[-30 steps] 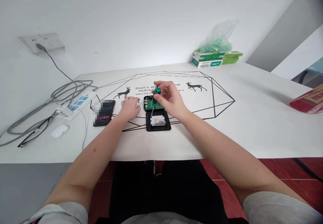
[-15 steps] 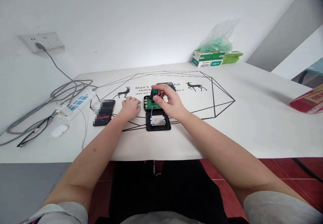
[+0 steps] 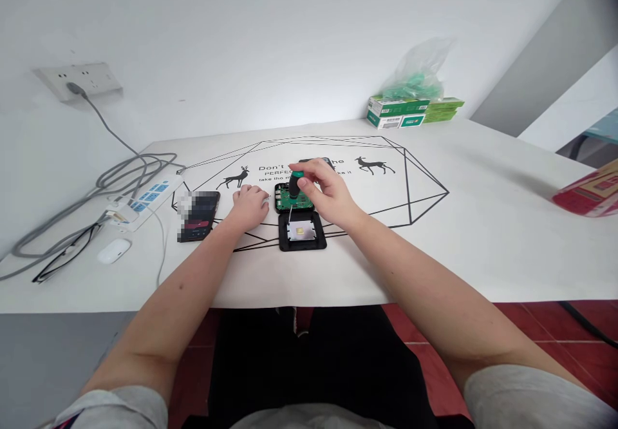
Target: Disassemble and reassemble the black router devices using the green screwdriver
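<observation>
My right hand (image 3: 328,190) grips a green-and-black screwdriver (image 3: 294,185) from above and holds it upright over a green circuit board (image 3: 284,202) in a black case. Part of the board is hidden behind the hand. Just in front lies a black cover (image 3: 303,247) with a silvery metal plate (image 3: 302,230) and a small yellowish square on it. A thin light-coloured strip (image 3: 290,215) spans from board to cover. Left of the board, my left hand (image 3: 250,207) rests on the table with its fingers curled; a small whitish bit shows beside its fingertips, too small to name.
A phone (image 3: 199,216) lies to the left, near a power strip (image 3: 149,200), grey cable, glasses (image 3: 67,253) and a white earphone case (image 3: 114,250). Behind the right hand is a dark object (image 3: 306,161). Green-white boxes (image 3: 398,112) stand at the back; a red package (image 3: 586,194) sits right.
The screwdriver's handle has turned in my right hand, and the fingers on it have shifted slightly. My left hand, the board and the cover stay in place.
</observation>
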A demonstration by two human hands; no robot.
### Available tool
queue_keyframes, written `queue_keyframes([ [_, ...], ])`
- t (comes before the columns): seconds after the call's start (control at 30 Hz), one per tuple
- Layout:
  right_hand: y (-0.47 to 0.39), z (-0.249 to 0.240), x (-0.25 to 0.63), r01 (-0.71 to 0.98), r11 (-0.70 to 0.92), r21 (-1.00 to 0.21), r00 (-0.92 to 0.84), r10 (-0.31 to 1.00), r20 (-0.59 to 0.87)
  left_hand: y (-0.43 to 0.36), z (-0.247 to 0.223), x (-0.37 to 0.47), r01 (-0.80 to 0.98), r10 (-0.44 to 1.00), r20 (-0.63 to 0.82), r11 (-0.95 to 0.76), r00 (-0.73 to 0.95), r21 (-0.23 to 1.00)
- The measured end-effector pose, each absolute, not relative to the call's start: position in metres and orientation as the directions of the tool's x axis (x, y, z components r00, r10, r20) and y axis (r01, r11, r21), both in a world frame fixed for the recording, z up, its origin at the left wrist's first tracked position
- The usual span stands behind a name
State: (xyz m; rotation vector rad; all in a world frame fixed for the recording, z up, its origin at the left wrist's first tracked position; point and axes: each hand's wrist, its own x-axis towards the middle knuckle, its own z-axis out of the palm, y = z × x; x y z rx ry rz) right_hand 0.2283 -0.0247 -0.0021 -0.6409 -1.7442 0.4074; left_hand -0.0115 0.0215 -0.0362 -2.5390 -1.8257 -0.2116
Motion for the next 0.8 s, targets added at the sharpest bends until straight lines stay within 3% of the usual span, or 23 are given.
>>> queue_keyframes([
  [0.27, -0.024, -0.014, 0.216, -0.034, 0.673, -0.738, -0.072, 0.735, 0.674, 0.024, -0.038, -0.014, 0.93, 0.928, 0.114, -0.362, 0.354, 0.058],
  [0.43, -0.026, -0.016, 0.211, 0.083, 0.716, -0.693, 0.024, 0.694, 0.72, 0.024, -0.039, -0.014, 0.93, 0.926, 0.114, -0.366, 0.36, 0.039],
  [0.8, -0.028, -0.009, 0.215, 0.228, 0.792, -0.566, -0.146, 0.603, 0.785, 0.024, -0.038, -0.014, 0.933, 0.924, 0.162, -0.357, 0.346, 0.04],
])
